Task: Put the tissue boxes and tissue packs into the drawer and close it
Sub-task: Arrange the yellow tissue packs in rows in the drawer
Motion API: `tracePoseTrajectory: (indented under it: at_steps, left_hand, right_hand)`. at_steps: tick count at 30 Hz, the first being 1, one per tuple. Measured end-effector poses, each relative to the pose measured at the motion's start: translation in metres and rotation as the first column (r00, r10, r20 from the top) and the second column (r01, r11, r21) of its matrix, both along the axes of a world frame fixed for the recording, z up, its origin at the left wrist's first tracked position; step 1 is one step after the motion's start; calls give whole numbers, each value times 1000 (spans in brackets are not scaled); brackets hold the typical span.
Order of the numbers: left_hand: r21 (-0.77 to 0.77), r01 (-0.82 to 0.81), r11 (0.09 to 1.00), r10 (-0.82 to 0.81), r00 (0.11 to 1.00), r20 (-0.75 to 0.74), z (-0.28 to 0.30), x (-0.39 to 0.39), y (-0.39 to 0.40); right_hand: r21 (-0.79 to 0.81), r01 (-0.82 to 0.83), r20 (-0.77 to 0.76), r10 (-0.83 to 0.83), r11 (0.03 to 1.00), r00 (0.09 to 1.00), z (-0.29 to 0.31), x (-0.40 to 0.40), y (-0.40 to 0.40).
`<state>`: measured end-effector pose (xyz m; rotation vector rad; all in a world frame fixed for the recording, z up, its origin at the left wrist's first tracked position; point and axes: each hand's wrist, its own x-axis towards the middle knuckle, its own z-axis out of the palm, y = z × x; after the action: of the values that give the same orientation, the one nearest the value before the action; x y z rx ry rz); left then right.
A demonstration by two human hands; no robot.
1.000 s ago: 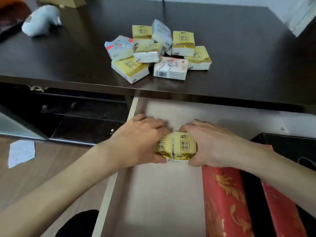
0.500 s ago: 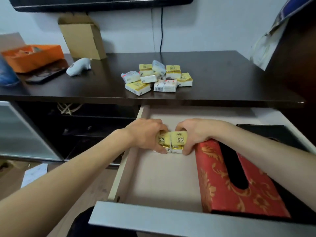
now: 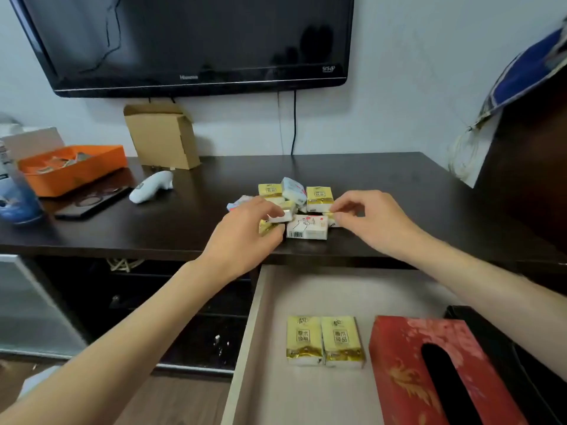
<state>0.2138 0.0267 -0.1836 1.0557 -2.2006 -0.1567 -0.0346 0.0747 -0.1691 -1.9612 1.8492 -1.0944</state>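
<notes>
Head view, nearest first: two yellow packs [image 3: 325, 341] lie side by side in the open drawer [image 3: 267, 348], beside the red tissue box [image 3: 399, 369]. Beyond, on the worktop [image 3: 184, 222], left hand [image 3: 242, 237] fingers close around a pack in the pile [image 3: 299, 210]; right hand [image 3: 372, 219] pinches another. Lift cleanly, one apiece, without toppling neighbours.

Single head-worn wide-angle view, no second camera to overlap. Looks forward and slightly down from above open drawer [image 3: 267, 348] at frame bottom. Faces dark worktop [image 3: 399, 179] at mid-frame, wall and television [image 3: 196, 41] beyond at top. Both forearms enter from lower corners, left hand [image 3: 242, 237] and right hand [image 3: 377, 222] near centre. Close range: drawer just below lens, worktop within arm's reach. Edges bowed by lens.
</notes>
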Motion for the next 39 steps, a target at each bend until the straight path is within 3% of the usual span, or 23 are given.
tracePoseTrajectory:
  at_steps: [4, 10, 12, 15, 18, 22, 26, 30, 34, 39]
  left_hand:
    - [64, -84, 994, 68, 975, 212, 14, -13, -38]
    - [60, -87, 994, 68, 961, 267, 13, -30, -56]
    - [8, -101, 995, 95, 950, 297, 19, -37, -55]
    - [-36, -58, 998, 66, 959, 276, 28, -53, -53]
    - [13, 33, 999, -36, 960, 277, 32, -80, -54]
    - [183, 88, 979, -162, 884, 439, 29, -129, -61]
    - [248, -67, 966, -104, 780, 617, 28, -161, -77]
    - [222, -46, 974, -104, 780, 617, 37, -173, -77]
    - [197, 36, 980, -139, 832, 537, 51, -158, -46]
    - [255, 128, 958, -215, 911, 351, 46, -89, 25]
  right_hand:
    - [84, 49, -95, -41, 995, 995, 18, -8, -61]
    - [414, -96, -60, 132, 905, 989, 20, -20, -119]
    - [405, -101, -85, 148, 909, 985, 21, -25, -125]
    - [227, -80, -58, 95, 971, 994, 26, -44, -115]
    - [90, -15, -83, 22, 996, 996, 29, -79, -90]
    - [195, 48, -86, -31, 980, 996, 14, -118, -50]
    - [262, 43, -101, -17, 964, 995, -6, -130, -19]
    - [284, 27, -147, 16, 958, 989, -14, -128, -4]
    - [200, 47, -127, -22, 979, 992, -12, -121, 13]
    - [157, -82, 63, 73, 984, 995, -6, -88, 57]
